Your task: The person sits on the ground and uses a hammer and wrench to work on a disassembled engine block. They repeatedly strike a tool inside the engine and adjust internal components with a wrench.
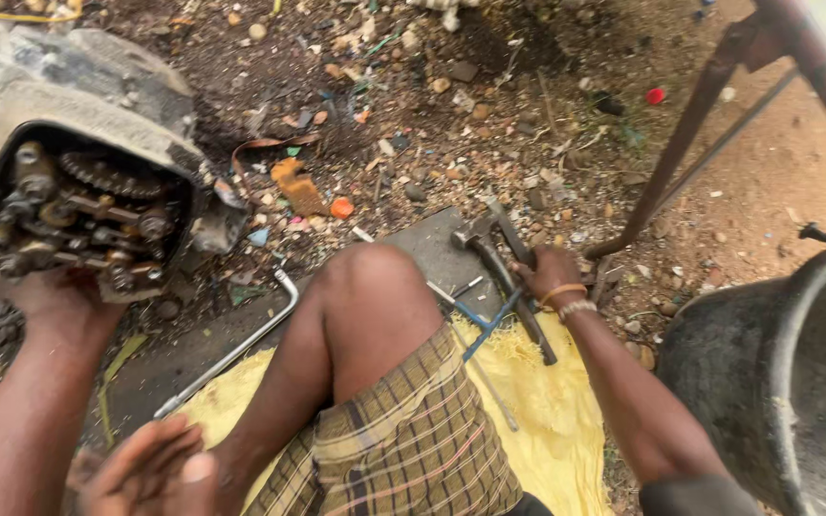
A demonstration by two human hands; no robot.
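left hand under the near edge of an open engine casing, far left on the ground. the hand presses against the casing's lower rim; whether its grip is wrapped around the rim or only propping it i cannot tell, the fingers are hidden behind the metal. inside the casing: greasy gears and shafts, dark with oil.

right hand right of the raised knee, its grip closed around the handle of a hammer where it lies among other tools. hammer head points far-left, resting on a grey slab. a thread bracelet and a beaded band sit on that wrist. a blue-handled tool lies crossed just beside the hammer handle, partly on a yellow cloth spread on the ground.

a bent l-shaped socket wrench lies left of the knee, its near end over the cloth's edge, well apart from both hands. checked cloth covers the thigh in the near middle.

a foot or second hand shows blurred at near left, unclear which. a large dark rubber basin stands at right, near the right forearm. rusty metal legs slant across far right. ground is dirt strewn with pebbles, plastic scraps, an orange bottle cap.
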